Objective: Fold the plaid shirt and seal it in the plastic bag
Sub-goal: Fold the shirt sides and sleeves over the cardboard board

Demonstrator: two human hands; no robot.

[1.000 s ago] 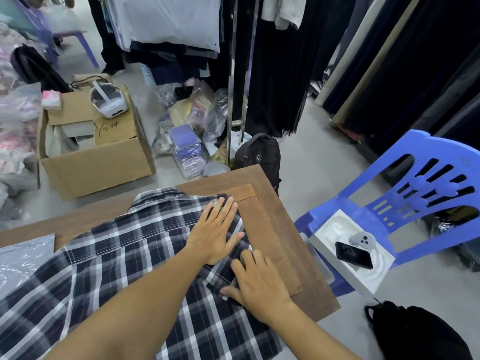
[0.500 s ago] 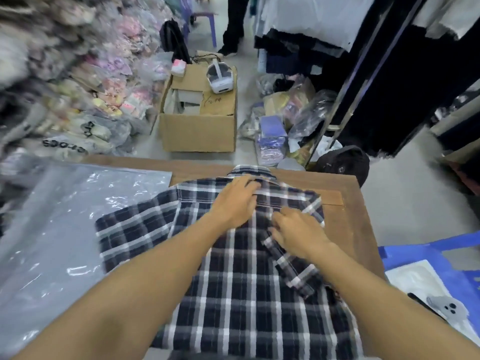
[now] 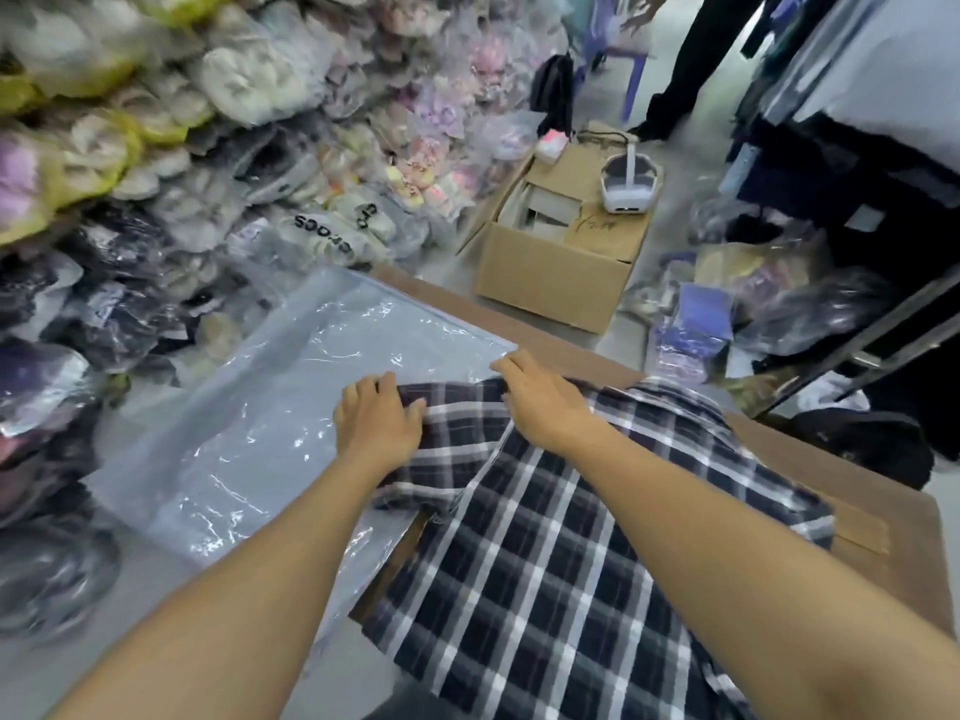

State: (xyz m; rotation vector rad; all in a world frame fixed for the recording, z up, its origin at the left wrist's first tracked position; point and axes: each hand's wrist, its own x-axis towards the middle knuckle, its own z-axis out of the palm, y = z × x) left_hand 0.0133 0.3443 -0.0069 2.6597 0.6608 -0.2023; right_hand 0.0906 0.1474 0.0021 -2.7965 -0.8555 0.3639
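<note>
The dark blue and white plaid shirt (image 3: 561,563) lies spread, back up, on the wooden table (image 3: 883,563). Its left sleeve reaches onto the clear plastic bag (image 3: 249,439), which lies flat on the table's left part. My left hand (image 3: 376,423) grips the sleeve's outer end, fingers curled over the cloth. My right hand (image 3: 540,402) holds the same sleeve near the shoulder, fingers over its far edge. Both forearms cross the shirt's body and hide part of it.
Piles of bagged clothing (image 3: 208,148) rise to the left and behind. A cardboard box (image 3: 566,252) with a white headset (image 3: 628,184) stands on the floor beyond the table. More bagged goods (image 3: 727,314) and a clothes rack are right. A person's legs (image 3: 685,70) stand far back.
My view has swung left. Both hands left the shirt's right side and collar, crossed over, and now hold the left sleeve lying on the plastic bag.
</note>
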